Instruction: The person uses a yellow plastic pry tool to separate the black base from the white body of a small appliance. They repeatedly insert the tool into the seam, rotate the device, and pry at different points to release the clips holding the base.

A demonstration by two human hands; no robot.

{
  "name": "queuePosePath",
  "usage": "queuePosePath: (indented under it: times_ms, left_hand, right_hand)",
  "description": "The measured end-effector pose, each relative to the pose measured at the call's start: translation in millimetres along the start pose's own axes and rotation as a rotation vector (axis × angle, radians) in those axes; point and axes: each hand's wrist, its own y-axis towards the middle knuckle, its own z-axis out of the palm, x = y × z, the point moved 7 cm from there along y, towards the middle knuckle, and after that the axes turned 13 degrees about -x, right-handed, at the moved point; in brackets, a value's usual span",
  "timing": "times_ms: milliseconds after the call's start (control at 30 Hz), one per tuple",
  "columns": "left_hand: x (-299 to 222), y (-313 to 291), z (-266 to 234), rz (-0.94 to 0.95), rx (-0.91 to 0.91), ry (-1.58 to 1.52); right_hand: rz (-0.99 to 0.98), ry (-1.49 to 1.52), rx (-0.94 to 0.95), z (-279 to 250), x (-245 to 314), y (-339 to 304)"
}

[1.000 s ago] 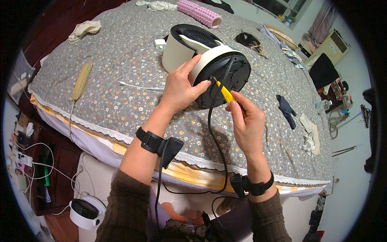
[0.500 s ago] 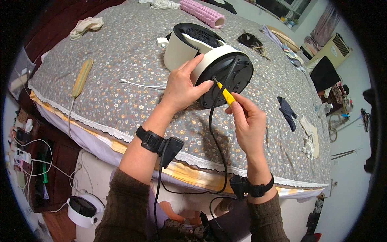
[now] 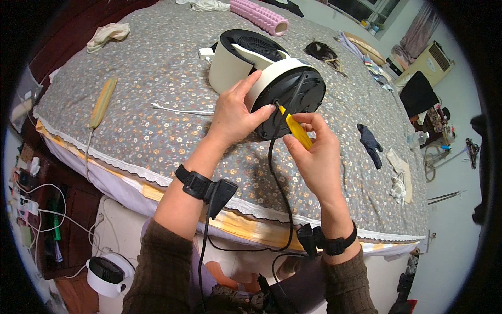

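A white fan (image 3: 228,71) with a black grille lies on its side on the bed, its round black-bottomed base (image 3: 306,99) turned towards me. My left hand (image 3: 232,112) grips the base's rim, fingers on the white edge and thumb on the black underside. In my right hand (image 3: 316,152) is a yellow-handled screwdriver (image 3: 297,131), held between thumb and fingers. Its tip meets the underside close to my left thumb, where a small recess or screw spot shows. A black cord (image 3: 273,167) runs from the base down over the bed's edge.
Flowered bedding (image 3: 172,78) spreads under the fan. A striped paddle-like item (image 3: 103,103) with a cord and a white cable (image 3: 180,110) lie to the left. Further back is a pink foam roller (image 3: 260,17). A small white appliance (image 3: 107,275) stands on the floor at lower left.
My right hand has rolled and shifted its grip on the yellow handle, fingers now higher around it. The screwdriver's tip stays at the same spot. My left hand keeps its hold.
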Motion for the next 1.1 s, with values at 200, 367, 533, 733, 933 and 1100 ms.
queuePosePath:
  times_ms: [200,367,533,733,933,1100]
  left_hand:
    - [2.8,-1.4,-1.0,0.022,-0.028,0.035]
    - [-0.5,-1.6,-3.5,0.051,-0.065,0.019]
    - [5.5,-3.9,-0.4,-0.064,0.001,0.022]
    - [1.7,-2.6,-1.4,-0.047,-0.015,-0.016]
    - [-0.2,-1.7,-3.4,-0.041,-0.021,0.010]
    - [-0.9,-2.8,-4.0,-0.021,-0.040,0.005]
  right_hand:
    - [0.076,0.041,0.047,0.2,-4.7,9.3]
    - [0.912,0.809,0.198,21.9,-35.0,-6.5]
    - [1.295,1.233,0.180,38.3,-30.8,-27.7]
    - [0.361,0.251,-0.008,3.8,-16.2,6.9]
    - [-0.161,-0.222,-0.044,-2.3,18.0,13.4]
    - [0.389,0.129,0.064,3.2,-12.3,14.0]
